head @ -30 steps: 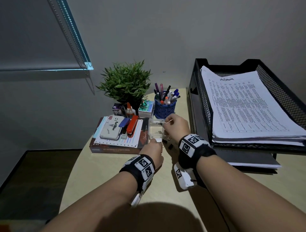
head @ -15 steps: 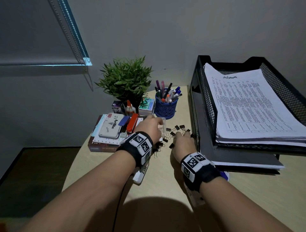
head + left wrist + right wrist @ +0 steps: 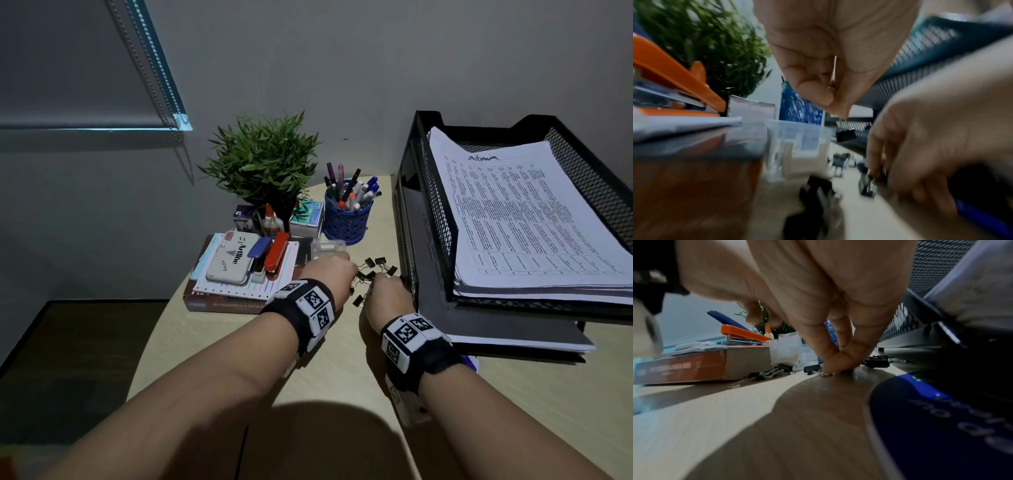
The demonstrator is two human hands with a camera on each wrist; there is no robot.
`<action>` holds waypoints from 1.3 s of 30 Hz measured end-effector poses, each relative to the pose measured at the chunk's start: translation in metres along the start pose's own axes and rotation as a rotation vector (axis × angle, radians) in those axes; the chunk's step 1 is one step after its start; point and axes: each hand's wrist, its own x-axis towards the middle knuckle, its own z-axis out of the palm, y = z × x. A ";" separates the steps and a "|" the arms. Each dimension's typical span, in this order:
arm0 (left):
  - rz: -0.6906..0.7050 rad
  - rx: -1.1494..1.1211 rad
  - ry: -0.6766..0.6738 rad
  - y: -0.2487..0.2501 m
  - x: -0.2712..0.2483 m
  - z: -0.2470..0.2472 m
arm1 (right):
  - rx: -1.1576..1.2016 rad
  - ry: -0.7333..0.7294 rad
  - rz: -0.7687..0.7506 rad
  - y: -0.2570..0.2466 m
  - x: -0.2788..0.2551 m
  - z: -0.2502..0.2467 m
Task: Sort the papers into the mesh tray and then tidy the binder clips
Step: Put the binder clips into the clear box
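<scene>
- The worktop (image 3: 212, 346) is pale wood; both forearms reach over it toward the middle.
- The right hand (image 3: 388, 294) is down on the worktop, just beside the front of the black mesh tray (image 3: 435, 205). In the right wrist view its fingertips (image 3: 836, 361) are brought together and press on the wire handle of one binder clip (image 3: 813, 369). I judge that the clip is pinched and not yet lifted.
- The left hand (image 3: 329, 275) is a little above the surface, with fingers curled in and thumb against them. The left wrist view is blurred, so I cannot tell if it holds anything.
- The binder clips (image 3: 375, 270) lie scattered between the two hands and a little beyond them, near the tray foot. They are small, black, light and stiff. The steel body is smooth and could slip, and the wire loops can tangle with the neighbours. I think it is best to take each one by the loops or across the flat sides.
- The clear plastic box (image 3: 329, 250) stands just beyond the left hand, against the book pile (image 3: 236, 294). It is probably the place for the clips.
- Farther, the papers (image 3: 520, 219) already lie stacked in the top level of the tray, so that part seems done.
- At the back stand the blue pen holder (image 3: 346, 219) and the green plant (image 3: 262, 161).
</scene>
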 end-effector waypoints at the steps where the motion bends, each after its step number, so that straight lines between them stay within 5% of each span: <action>1: -0.022 -0.064 0.054 -0.002 0.001 -0.004 | -0.002 -0.007 -0.003 0.000 0.000 0.000; 6: -0.183 -0.257 0.256 -0.018 0.001 -0.023 | -0.040 -0.055 -0.042 -0.001 0.000 -0.006; 14: -0.246 -0.251 0.107 -0.021 -0.024 0.001 | 0.379 0.162 -0.172 -0.032 0.014 -0.028; 18: -0.309 -0.186 -0.042 -0.010 -0.038 0.017 | 0.567 0.146 -0.175 -0.042 0.025 -0.027; 27: -0.304 -0.088 -0.120 0.003 -0.041 0.020 | 0.038 -0.039 -0.088 -0.013 0.006 -0.004; 39: -0.229 -0.064 -0.195 -0.010 -0.040 0.011 | -0.010 -0.034 -0.157 -0.010 -0.006 0.001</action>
